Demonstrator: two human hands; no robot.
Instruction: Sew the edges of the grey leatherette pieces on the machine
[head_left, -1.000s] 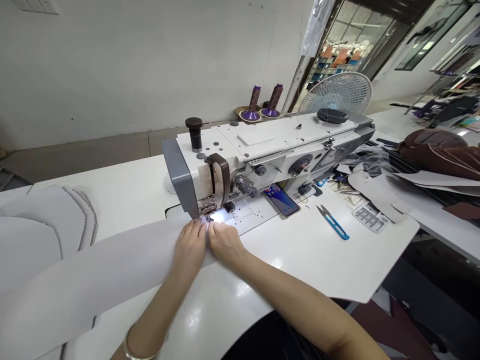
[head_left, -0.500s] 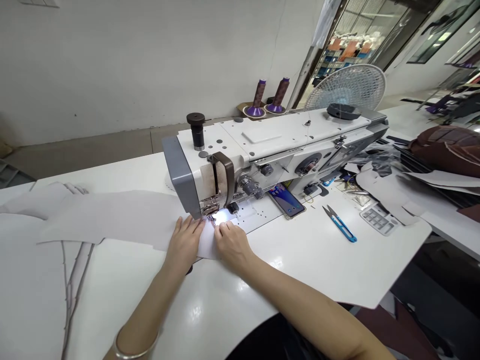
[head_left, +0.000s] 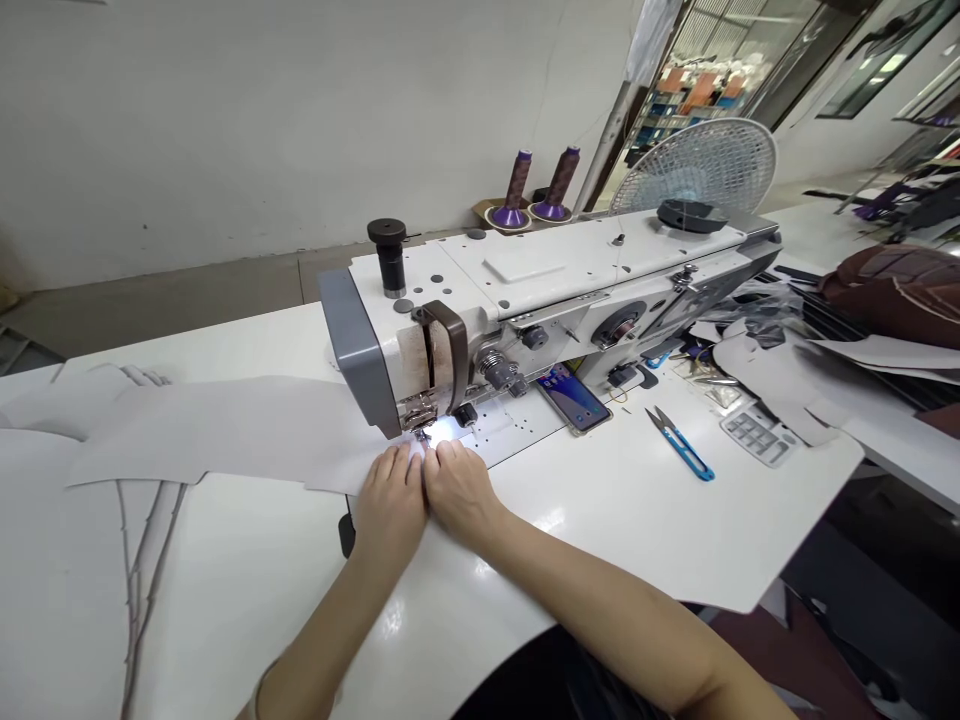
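Note:
A white sewing machine [head_left: 540, 275] stands across the table, its lit needle area [head_left: 431, 435] just beyond my fingertips. A pale grey fabric panel [head_left: 247, 425] stretches from the left toward the presser foot. My left hand [head_left: 390, 500] is closed, its bent fingers gripping the near edge of the panel. Right beside it, touching, my right hand [head_left: 459, 490] is closed in a pinch at the same edge, close to the needle. The fingertips and the bit of panel between them are mostly hidden by the hands.
More pale panels [head_left: 60, 560] lie layered at left. To the right are a phone [head_left: 574, 398], blue thread snips [head_left: 681, 445] and a clear plastic case [head_left: 757, 437]. Thread cones [head_left: 517, 190] and a fan [head_left: 697, 165] stand behind; brown material [head_left: 892, 295] is piled far right.
My left hand has slid right across the panel and now meets my right hand, its fingers more bent. The right hand has shifted only slightly. A dark part at the table slot is now uncovered.

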